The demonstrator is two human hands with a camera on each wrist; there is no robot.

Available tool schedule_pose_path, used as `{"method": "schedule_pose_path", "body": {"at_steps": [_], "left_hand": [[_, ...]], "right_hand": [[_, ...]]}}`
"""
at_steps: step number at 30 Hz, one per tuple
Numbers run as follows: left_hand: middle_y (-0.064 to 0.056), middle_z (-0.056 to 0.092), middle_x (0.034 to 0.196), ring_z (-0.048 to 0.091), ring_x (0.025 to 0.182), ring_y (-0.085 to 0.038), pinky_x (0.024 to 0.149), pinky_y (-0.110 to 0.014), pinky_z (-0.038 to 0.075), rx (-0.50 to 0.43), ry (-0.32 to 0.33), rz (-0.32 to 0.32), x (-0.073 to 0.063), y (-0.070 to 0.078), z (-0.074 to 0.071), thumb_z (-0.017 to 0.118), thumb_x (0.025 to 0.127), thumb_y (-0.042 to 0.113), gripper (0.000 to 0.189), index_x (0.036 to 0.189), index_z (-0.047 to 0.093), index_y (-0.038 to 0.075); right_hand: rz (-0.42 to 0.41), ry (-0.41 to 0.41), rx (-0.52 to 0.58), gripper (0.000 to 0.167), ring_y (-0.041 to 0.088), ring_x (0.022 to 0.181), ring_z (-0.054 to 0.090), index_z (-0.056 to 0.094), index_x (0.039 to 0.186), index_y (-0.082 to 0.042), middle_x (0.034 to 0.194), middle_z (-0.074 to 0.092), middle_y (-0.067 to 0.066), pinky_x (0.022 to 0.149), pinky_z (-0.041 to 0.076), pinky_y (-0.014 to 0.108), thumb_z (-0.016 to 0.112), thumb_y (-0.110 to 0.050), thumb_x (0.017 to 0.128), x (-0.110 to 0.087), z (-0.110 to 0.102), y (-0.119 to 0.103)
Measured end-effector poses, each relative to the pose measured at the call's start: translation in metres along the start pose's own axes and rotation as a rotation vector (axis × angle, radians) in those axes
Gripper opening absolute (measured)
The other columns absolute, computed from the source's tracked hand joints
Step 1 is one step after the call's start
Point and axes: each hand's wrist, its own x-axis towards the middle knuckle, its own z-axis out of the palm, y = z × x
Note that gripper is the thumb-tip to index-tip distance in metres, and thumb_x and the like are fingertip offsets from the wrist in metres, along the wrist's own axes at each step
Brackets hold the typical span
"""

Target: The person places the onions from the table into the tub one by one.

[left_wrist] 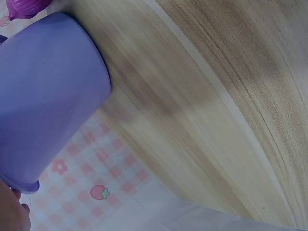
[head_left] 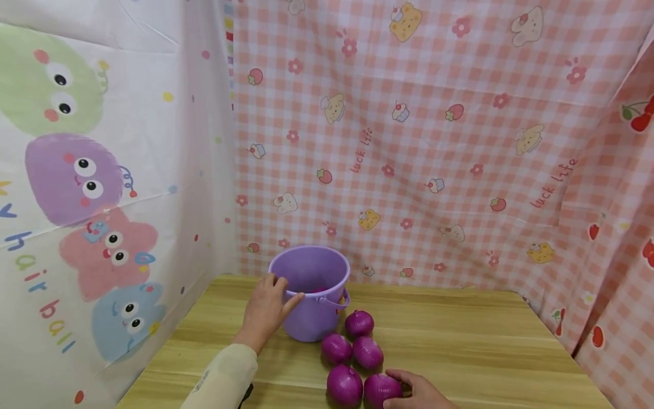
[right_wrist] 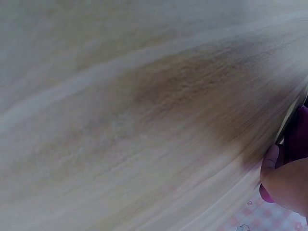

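A purple plastic bucket (head_left: 310, 319) stands upright on the wooden table. My left hand (head_left: 264, 311) holds its near left rim, fingertips over the edge and thumb along the front. Low in the bucket a bit of magenta shows, mostly hidden by the wall. To the front right, several red onions (head_left: 344, 386) lie in a loose cluster. At the nearest right one, a red onion (head_left: 380, 391), my right hand (head_left: 420, 393) has its fingers and thumb curled about the right side. In the right wrist view that hand (right_wrist: 288, 183) appears at the right edge beside the dark purple onion (right_wrist: 297, 137).
The bucket's handle (head_left: 341, 301) hangs on its right side. Wood-grain table (head_left: 460, 341) extends to the right and left of the onions. A pink checked cloth (head_left: 434, 147) hangs behind the table, and a white cartoon-printed cloth (head_left: 199, 142) hangs on the left.
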Motion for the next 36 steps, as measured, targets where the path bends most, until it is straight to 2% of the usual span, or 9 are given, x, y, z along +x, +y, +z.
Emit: {"method": "schedule_pose_path", "body": {"at_steps": [13, 17, 21, 26, 31, 36], "left_hand": [[-0.011, 0.051, 0.094, 0.054, 0.086, -0.027, 0.075, -0.041, 0.052, 0.007, -0.010, -0.002, 0.000, 0.000, -0.001, 0.070, 0.089, 0.049, 0.043, 0.093, 0.059, 0.007], [-0.012, 0.051, 0.094, 0.055, 0.086, -0.028, 0.076, -0.042, 0.052, 0.003, -0.002, 0.001, 0.001, 0.000, 0.000, 0.071, 0.089, 0.048, 0.044, 0.093, 0.059, 0.007], [-0.012, 0.051, 0.094, 0.055, 0.086, -0.029, 0.076, -0.042, 0.052, 0.007, -0.001, 0.004, 0.000, -0.002, 0.000, 0.072, 0.088, 0.048, 0.044, 0.092, 0.059, 0.007], [-0.012, 0.052, 0.093, 0.054, 0.085, -0.029, 0.076, -0.043, 0.052, 0.007, 0.009, 0.016, 0.000, -0.003, 0.000, 0.073, 0.088, 0.048, 0.043, 0.091, 0.059, 0.007], [-0.013, 0.054, 0.094, 0.055, 0.086, -0.030, 0.078, -0.044, 0.051, 0.023, 0.018, 0.044, 0.002, -0.005, -0.002, 0.073, 0.088, 0.048, 0.043, 0.092, 0.061, 0.007], [-0.012, 0.055, 0.094, 0.055, 0.089, -0.032, 0.081, -0.046, 0.050, 0.018, 0.012, 0.067, 0.004, -0.006, -0.004, 0.071, 0.089, 0.046, 0.039, 0.090, 0.061, 0.008]], "right_hand": [[-0.006, 0.014, -0.017, 0.070, 0.036, 0.105, 0.063, 0.039, 0.138, 0.019, 0.122, 0.060, 0.025, 0.086, 0.055, 0.046, 0.075, -0.015, 0.088, -0.002, -0.005, 0.002], [-0.012, 0.026, -0.026, 0.070, 0.036, 0.107, 0.062, 0.040, 0.139, 0.016, 0.120, 0.062, 0.021, 0.085, 0.055, 0.044, 0.075, -0.017, 0.089, -0.003, -0.008, -0.002], [-0.035, 0.056, -0.069, 0.070, 0.032, 0.105, 0.062, 0.041, 0.140, 0.014, 0.118, 0.064, 0.015, 0.082, 0.055, 0.039, 0.074, -0.020, 0.089, -0.004, -0.009, -0.009], [-0.073, 0.098, -0.139, 0.068, 0.028, 0.102, 0.063, 0.044, 0.139, 0.013, 0.119, 0.064, 0.016, 0.082, 0.052, 0.031, 0.073, -0.023, 0.089, -0.004, -0.009, -0.020], [-0.122, 0.122, -0.128, 0.068, 0.027, 0.108, 0.060, 0.043, 0.140, 0.012, 0.124, 0.061, 0.019, 0.082, 0.051, 0.024, 0.073, -0.022, 0.090, -0.003, -0.009, -0.030], [-0.139, 0.154, -0.085, 0.069, 0.025, 0.106, 0.060, 0.041, 0.143, 0.011, 0.126, 0.060, 0.019, 0.081, 0.053, 0.027, 0.073, -0.023, 0.091, 0.000, -0.010, -0.043]]}}
